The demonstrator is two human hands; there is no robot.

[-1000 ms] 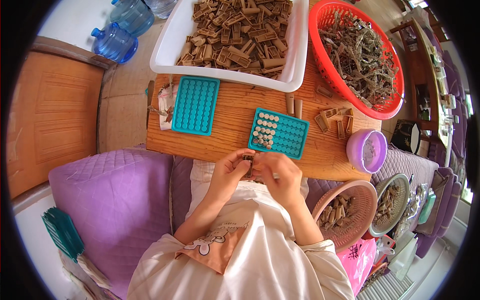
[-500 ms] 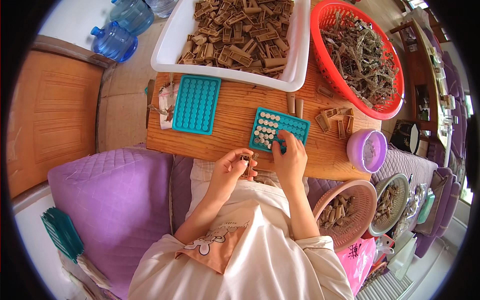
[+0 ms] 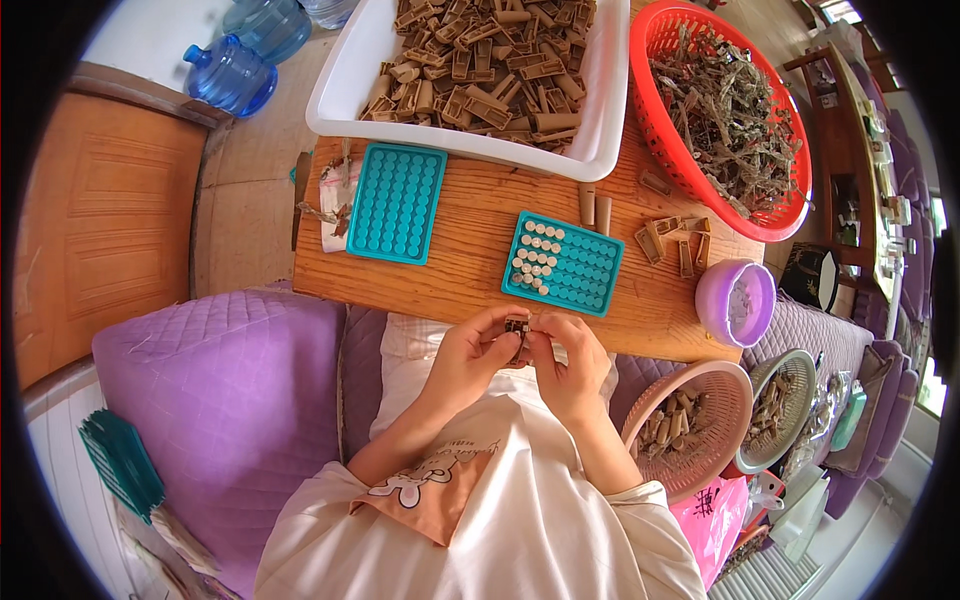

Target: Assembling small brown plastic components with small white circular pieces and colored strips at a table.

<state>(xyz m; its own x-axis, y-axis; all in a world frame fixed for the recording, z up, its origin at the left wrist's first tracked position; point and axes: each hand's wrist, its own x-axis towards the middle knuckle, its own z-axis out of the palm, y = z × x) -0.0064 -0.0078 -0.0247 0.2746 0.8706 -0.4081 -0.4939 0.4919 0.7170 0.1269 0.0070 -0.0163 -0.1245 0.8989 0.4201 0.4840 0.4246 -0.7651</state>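
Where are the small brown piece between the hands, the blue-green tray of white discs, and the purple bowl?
Small brown piece (image 3: 517,325): head view, on its upper end.
Blue-green tray (image 3: 585,270): head view, on its bare right part.
Purple bowl (image 3: 709,305): head view, on its outer wall.

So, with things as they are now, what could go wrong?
The small brown oblong part in the left hand, with the right hand close by it, might slip and drop. The teal plastic tray of small white round pieces lies near the wooden table's front edge, so a bump could scatter them. The round purple bowl by the table's right corner might get knocked off.
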